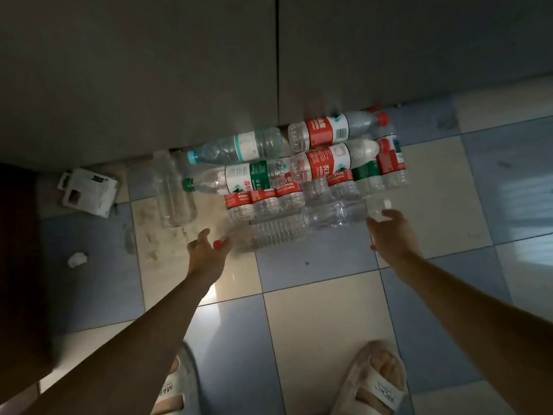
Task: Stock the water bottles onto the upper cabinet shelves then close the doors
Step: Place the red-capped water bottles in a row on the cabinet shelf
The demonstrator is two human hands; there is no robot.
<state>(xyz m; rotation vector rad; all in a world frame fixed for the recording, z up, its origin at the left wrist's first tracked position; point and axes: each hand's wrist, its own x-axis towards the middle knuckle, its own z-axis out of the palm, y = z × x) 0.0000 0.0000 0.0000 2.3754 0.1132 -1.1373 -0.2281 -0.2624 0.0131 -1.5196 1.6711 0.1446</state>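
left hand (208, 250) fingers spread by red cap of clear bottle (278, 232), holding nothing; right hand (389, 232) grip unclear; risk: bottle rolls, pile (314, 163) shifts.

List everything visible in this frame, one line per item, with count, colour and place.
water bottles: over a dozen, clear, with red, green or teal labels; piled on the floor by the cabinet.
unlabelled bottle: one, clear, red cap; nearest the hands.
cabinet doors: two, grey; closed, top of view.
floor tiles: blue and cream; checkered.
packaging: white; floor, left.
crumpled paper: one, white; floor, left.
slippers: two, pale; bottom.
left hand: open, at the red cap.
right hand: open, beside the pile.
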